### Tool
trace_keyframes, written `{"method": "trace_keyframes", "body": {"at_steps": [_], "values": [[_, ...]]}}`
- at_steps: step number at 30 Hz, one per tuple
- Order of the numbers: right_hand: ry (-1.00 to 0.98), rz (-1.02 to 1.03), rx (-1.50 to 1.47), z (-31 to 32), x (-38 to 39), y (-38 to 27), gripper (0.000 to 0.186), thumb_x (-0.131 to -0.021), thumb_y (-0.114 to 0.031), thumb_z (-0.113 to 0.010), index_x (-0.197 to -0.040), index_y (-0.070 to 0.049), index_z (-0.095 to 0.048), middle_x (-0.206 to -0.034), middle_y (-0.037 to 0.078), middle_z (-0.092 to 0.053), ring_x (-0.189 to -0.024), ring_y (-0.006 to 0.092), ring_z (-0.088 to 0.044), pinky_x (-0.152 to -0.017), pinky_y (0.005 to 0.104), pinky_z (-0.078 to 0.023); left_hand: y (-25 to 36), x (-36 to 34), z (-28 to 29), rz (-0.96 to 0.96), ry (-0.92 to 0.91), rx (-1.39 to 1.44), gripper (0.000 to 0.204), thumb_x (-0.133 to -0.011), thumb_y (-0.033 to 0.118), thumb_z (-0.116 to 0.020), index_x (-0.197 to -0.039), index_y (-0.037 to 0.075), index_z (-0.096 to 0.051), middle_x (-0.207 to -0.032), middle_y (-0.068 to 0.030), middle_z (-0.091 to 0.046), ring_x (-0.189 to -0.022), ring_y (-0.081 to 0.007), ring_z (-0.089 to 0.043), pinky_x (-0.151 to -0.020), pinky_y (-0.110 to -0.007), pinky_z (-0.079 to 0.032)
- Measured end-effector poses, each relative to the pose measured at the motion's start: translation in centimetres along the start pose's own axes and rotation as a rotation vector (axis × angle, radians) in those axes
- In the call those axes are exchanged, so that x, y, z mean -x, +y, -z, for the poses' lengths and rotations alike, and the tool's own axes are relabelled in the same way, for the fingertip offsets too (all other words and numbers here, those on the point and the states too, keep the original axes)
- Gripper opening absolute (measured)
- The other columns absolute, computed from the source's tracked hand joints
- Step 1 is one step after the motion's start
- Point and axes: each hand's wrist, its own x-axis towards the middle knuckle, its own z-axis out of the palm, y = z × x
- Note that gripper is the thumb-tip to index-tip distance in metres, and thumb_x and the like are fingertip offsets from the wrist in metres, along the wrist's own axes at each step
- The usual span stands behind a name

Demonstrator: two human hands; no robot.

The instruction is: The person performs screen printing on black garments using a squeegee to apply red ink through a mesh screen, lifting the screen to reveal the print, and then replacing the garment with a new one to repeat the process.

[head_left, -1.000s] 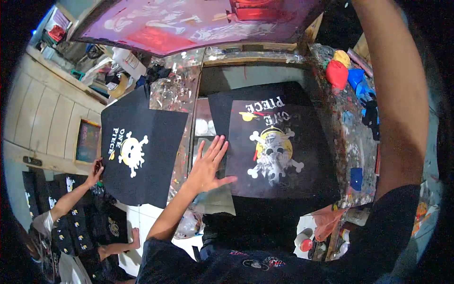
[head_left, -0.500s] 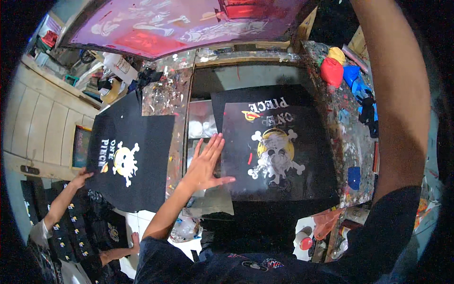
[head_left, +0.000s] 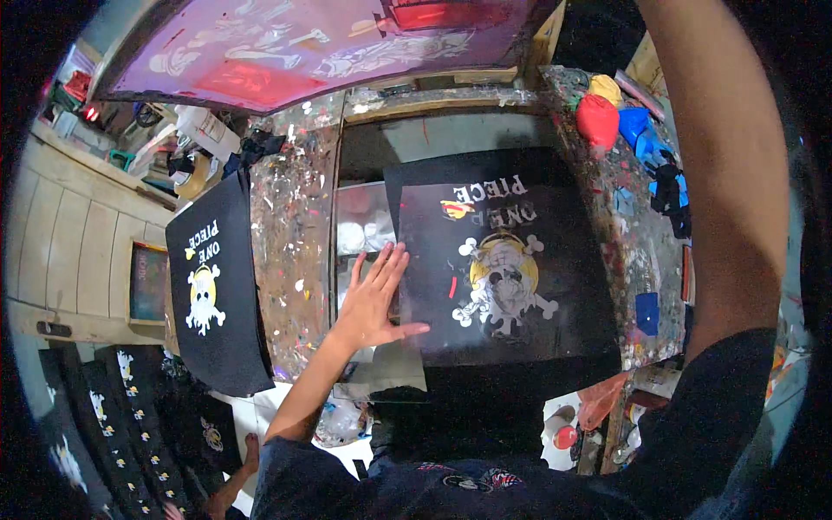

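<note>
My left hand (head_left: 374,299) lies with fingers spread at the left edge of a clear sheet (head_left: 420,334), its thumb over the sheet's border. Under that sheet is a black cloth panel (head_left: 511,381) printed with a white and yellow skull with crossbones (head_left: 505,282) and white lettering. My right arm (head_left: 732,173) reaches up past the upper right edge, so the hand itself is out of sight. Beyond the panel, a purple and red printing screen (head_left: 321,52) in a frame is tilted up over the table.
Left on the paint-spattered table (head_left: 295,225) lies another printed black cloth (head_left: 212,295). A white jug (head_left: 208,130) and a tape roll (head_left: 199,173) stand behind it. Red, yellow and blue bundles (head_left: 598,121) sit far right. Lower left, a co-worker's arm (head_left: 234,485) shows near stacked printed cloths (head_left: 130,433).
The left printed cloth has turned and shifted left, and the co-worker's hand no longer touches it. My left hand keeps its place on the sheet; the view has shifted slightly.
</note>
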Motion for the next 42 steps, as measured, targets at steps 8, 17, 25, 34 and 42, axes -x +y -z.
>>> {"method": "trace_keyframes", "body": {"at_steps": [8, 17, 25, 34, 42], "values": [[0.591, 0.208, 0.623, -6.1, 1.8, 1.0, 0.059, -0.076, -0.057, -0.081, -0.105, -0.005, -0.082, -0.105, 0.009, -0.077, -0.094, 0.0204, -0.071, -0.083, 0.0345, -0.054, 0.4, 0.4, 0.7, 0.033, 0.02, 0.027, 0.129, -0.068, 0.078, -0.075, -0.158, -0.002, -0.03, -0.166, -0.0187, -0.031, -0.157, -0.0326, -0.023, -0.126, -0.056, -0.013], [0.675, 0.133, 0.667, -6.0, 2.6, 0.8, 0.076, -0.06, -0.065, -0.086, -0.094, 0.002, -0.077, -0.097, 0.015, -0.075, -0.087, 0.0278, -0.07, -0.078, 0.038, -0.053, 0.3, 0.7, 0.6, 0.019, 0.029, 0.02, 0.127, -0.07, 0.079, -0.072, -0.157, -0.003, -0.032, -0.165, -0.0174, -0.034, -0.155, -0.0335, -0.027, -0.125, -0.059, -0.014], [0.671, 0.144, 0.647, -5.7, 2.4, 0.9, 0.08, -0.058, -0.066, -0.086, -0.097, 0.003, -0.076, -0.1, 0.016, -0.075, -0.091, 0.0277, -0.07, -0.08, 0.0387, -0.053, 0.1, 0.6, 0.3, 0.026, -0.015, -0.019, 0.131, -0.07, 0.083, -0.069, -0.161, 0.0, -0.024, -0.169, -0.0159, -0.027, -0.157, -0.0326, -0.022, -0.125, -0.059, -0.011], [0.673, 0.111, 0.591, -6.4, 3.2, 0.7, 0.082, -0.057, -0.065, -0.087, -0.101, 0.004, -0.076, -0.106, 0.018, -0.075, -0.095, 0.0284, -0.071, -0.084, 0.0386, -0.055, 0.2, 0.8, 0.5, 0.032, 0.003, 0.031, 0.128, -0.071, 0.079, -0.072, -0.16, -0.001, -0.026, -0.169, -0.0157, -0.028, -0.157, -0.0333, -0.022, -0.125, -0.06, -0.011], [0.74, 0.117, 0.647, -5.7, 2.4, 1.2, 0.102, -0.055, -0.069, -0.086, -0.119, 0.008, -0.071, -0.123, 0.025, -0.071, -0.111, 0.0353, -0.068, -0.095, 0.0409, -0.054, 0.3, 0.8, 0.6, 0.028, 0.044, 0.109, 0.096, -0.085, 0.061, -0.069, -0.155, 0.003, -0.039, -0.165, -0.0168, -0.034, -0.156, -0.0325, -0.025, -0.124, -0.059, -0.013]]}}
